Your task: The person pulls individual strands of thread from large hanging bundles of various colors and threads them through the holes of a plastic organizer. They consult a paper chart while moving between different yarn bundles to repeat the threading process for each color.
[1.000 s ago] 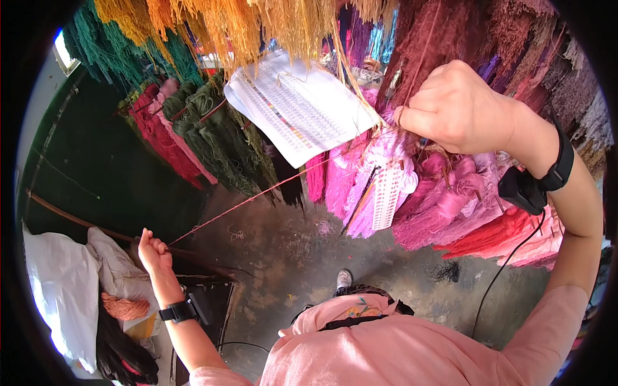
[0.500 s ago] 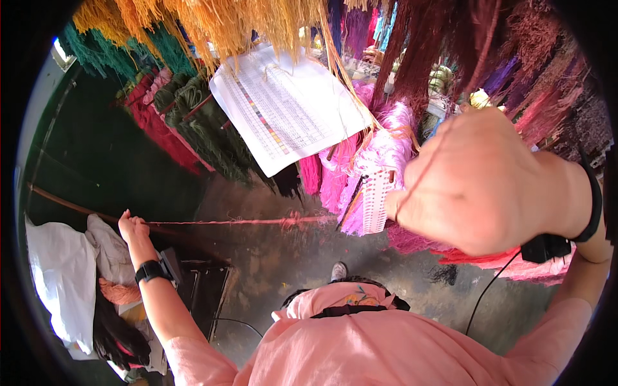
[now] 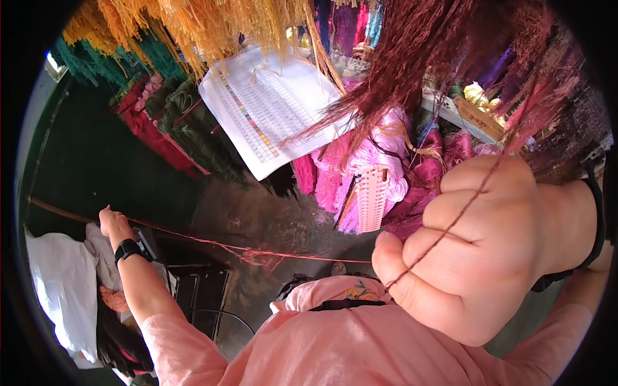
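A thin red strand of yarn (image 3: 309,258) runs slanting across my front, with a loose tangle partway along. At far left, my left hand (image 3: 114,222) is closed on one end, arm stretched out. My right hand (image 3: 470,244), a large fist close on the right, grips the yarn between thumb and curled fingers. From there a dark red length (image 3: 454,230) crosses the back of the hand and rises toward the hanging dark red hanks (image 3: 418,58). Some of those threads sweep over the printed sheet with a coloured column (image 3: 257,151).
Orange yarn (image 3: 212,29) hangs at the top left. Below the sheet are pink skeins (image 3: 386,154) and a pale punched card (image 3: 372,199). A wooden bar (image 3: 479,121) lies behind my right hand. White cloth (image 3: 61,283) and a black cable (image 3: 222,313) are at lower left.
My right hand has come down, drawing the strand into a slant. Dark red threads have swung left over the sheet. My left hand has shifted slightly outward to the left.
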Demonstrator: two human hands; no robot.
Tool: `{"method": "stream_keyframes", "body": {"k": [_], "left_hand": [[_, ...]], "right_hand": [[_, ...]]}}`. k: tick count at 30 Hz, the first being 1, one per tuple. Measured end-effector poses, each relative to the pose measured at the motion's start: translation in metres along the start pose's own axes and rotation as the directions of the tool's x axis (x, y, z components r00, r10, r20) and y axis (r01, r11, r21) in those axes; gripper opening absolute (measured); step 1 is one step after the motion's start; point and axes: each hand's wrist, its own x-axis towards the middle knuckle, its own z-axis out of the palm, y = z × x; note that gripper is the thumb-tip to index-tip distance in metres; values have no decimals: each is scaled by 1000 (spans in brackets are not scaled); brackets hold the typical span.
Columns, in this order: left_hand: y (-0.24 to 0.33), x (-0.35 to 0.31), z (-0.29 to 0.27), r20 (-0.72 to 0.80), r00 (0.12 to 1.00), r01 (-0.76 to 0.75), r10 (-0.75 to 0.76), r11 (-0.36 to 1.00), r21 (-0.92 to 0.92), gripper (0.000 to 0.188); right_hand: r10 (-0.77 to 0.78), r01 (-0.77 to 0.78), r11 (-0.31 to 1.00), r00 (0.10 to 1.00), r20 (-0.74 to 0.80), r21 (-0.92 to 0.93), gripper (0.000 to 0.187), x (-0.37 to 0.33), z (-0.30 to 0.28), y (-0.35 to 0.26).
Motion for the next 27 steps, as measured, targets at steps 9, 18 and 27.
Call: {"method": "stream_keyframes", "body": {"k": [9, 18, 27], "left_hand": [[24, -163, 16, 683, 569, -45, 459, 846, -531, 16], [42, -284, -23, 317, -506, -751, 802, -230, -618, 23], [9, -300, -8, 311, -717, -694, 624, -598, -401, 22]], "right_hand": [[546, -544, 838, 835, -74, 48, 10, 1, -52, 54], [793, 283, 179, 525, -308, 942, 15, -65, -70, 84], [500, 503, 32, 740, -449, 864, 12, -45, -76, 47]]}}
